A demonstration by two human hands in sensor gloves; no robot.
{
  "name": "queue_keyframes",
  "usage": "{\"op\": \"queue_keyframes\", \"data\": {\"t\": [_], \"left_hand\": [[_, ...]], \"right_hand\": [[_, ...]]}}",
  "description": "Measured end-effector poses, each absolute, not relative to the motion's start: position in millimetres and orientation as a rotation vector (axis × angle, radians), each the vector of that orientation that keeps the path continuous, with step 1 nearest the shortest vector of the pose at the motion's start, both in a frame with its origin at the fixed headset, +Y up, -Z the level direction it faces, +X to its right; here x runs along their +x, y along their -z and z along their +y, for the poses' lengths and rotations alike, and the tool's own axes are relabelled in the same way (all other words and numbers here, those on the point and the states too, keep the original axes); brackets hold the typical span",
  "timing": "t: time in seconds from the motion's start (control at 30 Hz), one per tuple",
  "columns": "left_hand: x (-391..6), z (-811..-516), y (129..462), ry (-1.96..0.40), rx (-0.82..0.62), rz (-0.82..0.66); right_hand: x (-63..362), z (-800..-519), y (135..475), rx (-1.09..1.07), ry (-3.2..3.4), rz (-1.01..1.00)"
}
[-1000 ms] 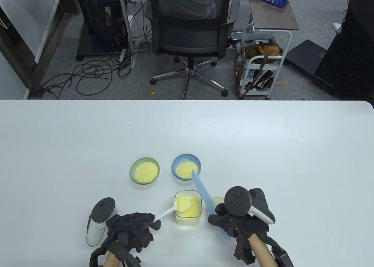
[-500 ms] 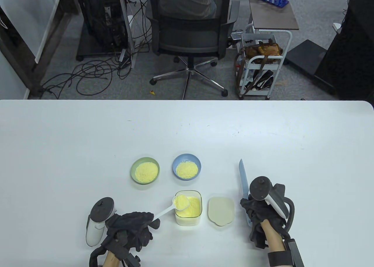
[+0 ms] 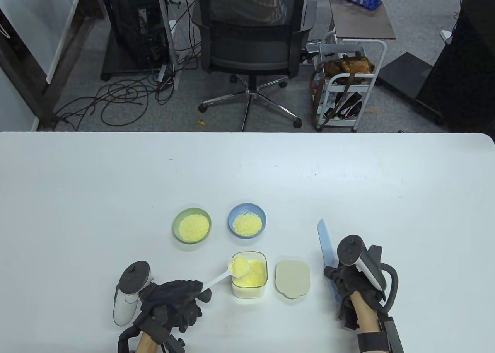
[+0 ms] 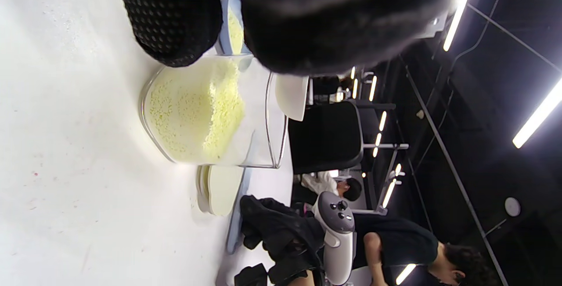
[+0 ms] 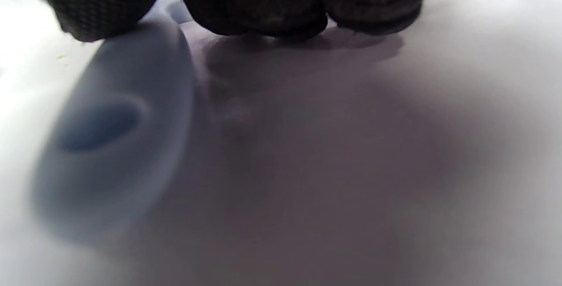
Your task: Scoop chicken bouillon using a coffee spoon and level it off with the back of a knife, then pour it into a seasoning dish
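My left hand (image 3: pixel 199 289) pinches the handle of a white coffee spoon (image 3: pixel 240 268). Its bowl is heaped with yellow bouillon and hovers over the clear bouillon container (image 3: pixel 260 289) (image 4: pixel 206 110). The right hand (image 3: pixel 337 279) grips the handle of a pale blue knife (image 3: pixel 324 240) to the right of the container's lid, blade pointing away from me and lying low at the table. In the right wrist view the knife's handle end (image 5: pixel 114 136) is blurred just under my fingers (image 5: pixel 250 0). A green seasoning dish (image 3: pixel 178 217) and a blue seasoning dish (image 3: pixel 232 213) both hold bouillon.
A beige lid (image 3: pixel 292 278) lies between the container and my right hand. The table's near edge runs just behind both wrists. Beyond the far edge stand an office chair (image 3: pixel 249 47) and a small cart (image 3: pixel 344 86).
My right hand carried the knife from over the container to the right of the lid, then drew it slightly nearer and lower, blade turning flatter. The left hand and loaded spoon stayed put.
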State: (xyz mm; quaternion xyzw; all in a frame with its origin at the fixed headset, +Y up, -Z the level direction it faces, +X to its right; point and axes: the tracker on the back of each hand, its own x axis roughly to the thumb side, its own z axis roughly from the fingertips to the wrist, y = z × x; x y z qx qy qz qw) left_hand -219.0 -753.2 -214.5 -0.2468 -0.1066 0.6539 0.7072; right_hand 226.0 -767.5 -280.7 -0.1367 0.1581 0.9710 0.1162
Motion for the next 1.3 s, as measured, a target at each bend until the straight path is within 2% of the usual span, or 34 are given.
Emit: {"op": "queue_keyframes", "data": {"t": [0.1,0.3,0.5,0.7,0.8,1.03,1.2,1.3], "left_hand": [[-219,-753,214,-1.450,-0.548,-0.238],[-219,-754,215,-1.451,-0.548,-0.231],[-220,-756,215,-1.489,-0.555,-0.234],[-230,-758,218,-1.568,-0.522,-0.210],[-241,-760,219,-1.620,-0.445,-0.149],[-260,-775,228,-1.688,-0.192,0.121],[-266,-784,238,-1.493,-0.111,0.293],[-266,-779,242,-1.407,-0.033,0.293]], "right_hand": [[226,-758,274,-0.348,-2.823,0.451],[212,-738,258,-0.155,-2.849,0.239],[195,-745,247,0.071,-2.846,0.084],[190,-757,243,0.148,-2.848,0.089],[190,-762,242,0.175,-2.825,0.109],[192,-767,241,0.207,-2.767,0.108],[193,-766,240,0.232,-2.755,0.102],[194,-766,239,0.228,-2.755,0.093]]}}
